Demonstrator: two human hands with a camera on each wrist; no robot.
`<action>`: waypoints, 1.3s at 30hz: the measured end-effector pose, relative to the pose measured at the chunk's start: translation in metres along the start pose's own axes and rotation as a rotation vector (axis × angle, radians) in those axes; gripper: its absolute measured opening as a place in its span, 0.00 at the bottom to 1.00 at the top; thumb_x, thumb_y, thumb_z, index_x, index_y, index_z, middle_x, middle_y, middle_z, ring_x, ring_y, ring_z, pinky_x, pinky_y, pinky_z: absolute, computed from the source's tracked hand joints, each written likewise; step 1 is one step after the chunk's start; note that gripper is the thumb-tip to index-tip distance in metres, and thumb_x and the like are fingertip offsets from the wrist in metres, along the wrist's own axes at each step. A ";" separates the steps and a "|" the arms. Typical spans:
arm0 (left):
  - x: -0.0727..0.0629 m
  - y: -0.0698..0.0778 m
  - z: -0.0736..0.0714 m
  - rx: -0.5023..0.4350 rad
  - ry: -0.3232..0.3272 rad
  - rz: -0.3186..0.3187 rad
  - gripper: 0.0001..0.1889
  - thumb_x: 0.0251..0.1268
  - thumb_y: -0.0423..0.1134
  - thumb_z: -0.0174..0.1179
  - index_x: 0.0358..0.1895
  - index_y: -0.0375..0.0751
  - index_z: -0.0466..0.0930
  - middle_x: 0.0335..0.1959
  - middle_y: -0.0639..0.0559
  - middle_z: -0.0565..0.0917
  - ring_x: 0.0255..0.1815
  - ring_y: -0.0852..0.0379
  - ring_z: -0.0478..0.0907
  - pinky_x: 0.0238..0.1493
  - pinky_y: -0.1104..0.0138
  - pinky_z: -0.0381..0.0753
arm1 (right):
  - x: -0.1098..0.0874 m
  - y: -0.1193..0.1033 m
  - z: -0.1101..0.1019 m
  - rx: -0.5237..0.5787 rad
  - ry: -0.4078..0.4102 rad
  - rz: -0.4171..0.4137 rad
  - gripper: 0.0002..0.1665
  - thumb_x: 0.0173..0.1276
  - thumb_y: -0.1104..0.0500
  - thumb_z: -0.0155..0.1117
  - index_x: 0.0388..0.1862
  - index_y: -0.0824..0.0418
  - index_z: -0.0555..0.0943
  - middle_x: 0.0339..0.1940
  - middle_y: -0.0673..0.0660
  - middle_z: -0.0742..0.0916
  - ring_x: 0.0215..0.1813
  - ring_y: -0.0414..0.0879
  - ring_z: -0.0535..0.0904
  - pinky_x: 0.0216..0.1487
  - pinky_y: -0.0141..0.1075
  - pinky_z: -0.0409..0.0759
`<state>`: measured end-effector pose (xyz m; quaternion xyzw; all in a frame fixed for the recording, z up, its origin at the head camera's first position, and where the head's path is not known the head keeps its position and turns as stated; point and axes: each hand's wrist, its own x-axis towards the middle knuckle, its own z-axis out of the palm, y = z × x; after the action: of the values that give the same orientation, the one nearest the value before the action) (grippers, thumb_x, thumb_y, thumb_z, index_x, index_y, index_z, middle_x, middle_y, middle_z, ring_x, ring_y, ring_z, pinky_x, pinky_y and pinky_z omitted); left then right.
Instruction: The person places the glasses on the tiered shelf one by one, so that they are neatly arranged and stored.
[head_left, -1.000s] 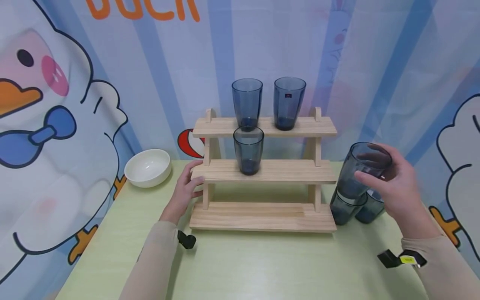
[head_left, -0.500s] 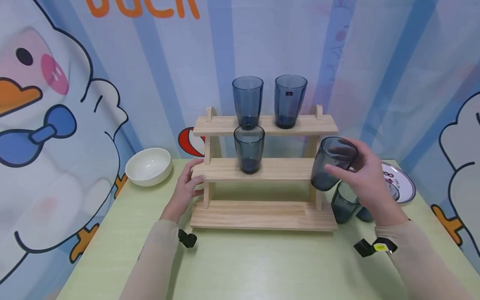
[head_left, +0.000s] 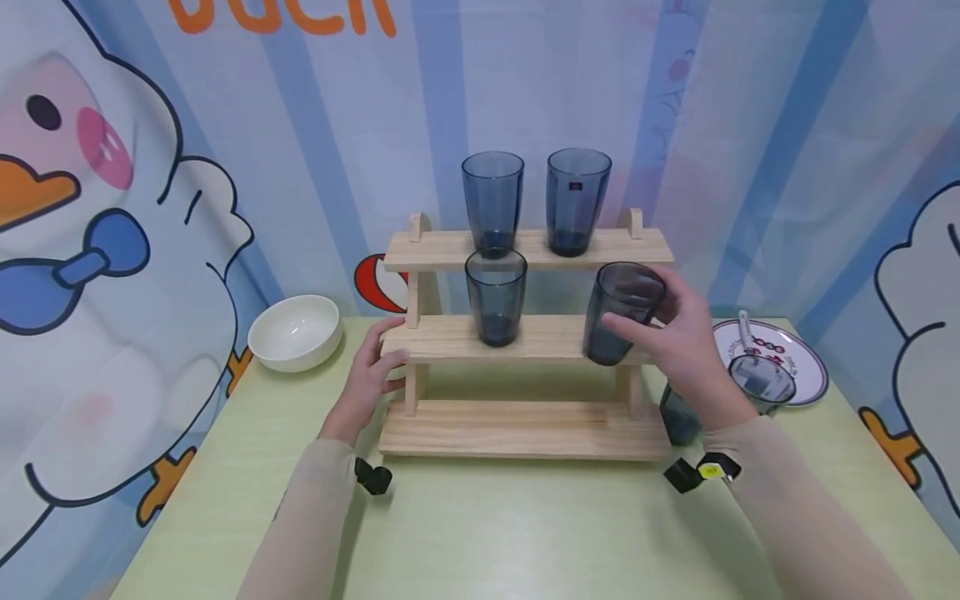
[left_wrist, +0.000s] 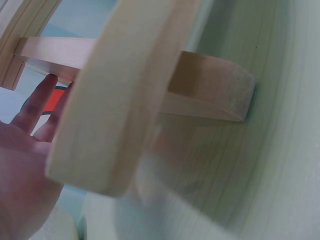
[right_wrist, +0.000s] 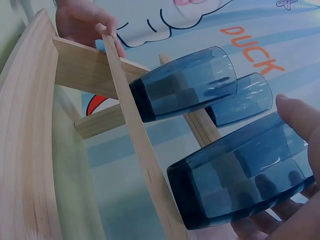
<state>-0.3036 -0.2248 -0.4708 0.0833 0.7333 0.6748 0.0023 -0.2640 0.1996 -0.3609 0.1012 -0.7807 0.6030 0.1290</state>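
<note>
A three-tier wooden display rack (head_left: 517, 429) stands on the table. My left hand (head_left: 366, 379) grips the left end of its middle shelf; in the left wrist view the fingers reach behind the board. In my right hand (head_left: 686, 354) is a blue-grey drinking glass (head_left: 609, 329), gripped around its side, mouth up and slightly tilted. Its base is at the front of the middle shelf's right part; whether it touches the wood I cannot tell. Another glass (head_left: 496, 300) stands left of centre on that shelf. Two more, a left glass (head_left: 492, 200) and a right glass (head_left: 576, 208), occupy the top shelf.
To the rack's right, a glass (head_left: 678, 418) is partly hidden by my right hand. Beside it, another glass (head_left: 765, 385) overlaps a patterned plate (head_left: 810, 371) with a white-handled utensil (head_left: 745, 329). A white bowl (head_left: 295, 333) sits at left. Behind hangs a duck-print curtain (head_left: 360, 158).
My right hand has carried the glass leftward from above the glasses at right to the middle shelf, bringing it more upright. The plate has come into view. My left hand stays on the rack.
</note>
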 end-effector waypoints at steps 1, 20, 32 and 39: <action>0.000 0.000 0.000 0.000 0.000 0.001 0.29 0.80 0.42 0.54 0.80 0.57 0.61 0.78 0.40 0.65 0.70 0.36 0.70 0.63 0.34 0.76 | 0.001 0.000 0.002 0.004 -0.002 -0.001 0.41 0.65 0.54 0.80 0.75 0.46 0.73 0.60 0.51 0.83 0.58 0.45 0.81 0.54 0.31 0.81; 0.000 0.000 0.001 -0.017 -0.003 0.000 0.30 0.78 0.40 0.54 0.80 0.56 0.61 0.78 0.40 0.65 0.69 0.35 0.71 0.62 0.33 0.77 | 0.026 -0.004 0.032 0.012 -0.070 0.016 0.47 0.65 0.51 0.80 0.79 0.50 0.69 0.67 0.55 0.84 0.63 0.47 0.80 0.61 0.34 0.79; -0.001 0.001 0.001 -0.009 0.005 -0.008 0.30 0.78 0.40 0.54 0.80 0.56 0.61 0.77 0.40 0.66 0.68 0.36 0.71 0.62 0.35 0.78 | 0.035 -0.008 0.038 -0.041 -0.103 0.055 0.52 0.63 0.44 0.81 0.81 0.49 0.66 0.70 0.55 0.81 0.66 0.51 0.78 0.67 0.48 0.77; 0.001 -0.001 0.000 -0.009 0.006 -0.008 0.30 0.79 0.40 0.54 0.80 0.57 0.61 0.77 0.40 0.66 0.68 0.36 0.72 0.62 0.35 0.78 | 0.039 -0.007 0.038 -0.059 -0.124 0.066 0.54 0.63 0.43 0.81 0.83 0.48 0.64 0.71 0.55 0.79 0.68 0.52 0.77 0.69 0.51 0.76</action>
<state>-0.3047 -0.2247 -0.4717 0.0786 0.7306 0.6782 0.0031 -0.3015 0.1605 -0.3513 0.1085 -0.8076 0.5761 0.0634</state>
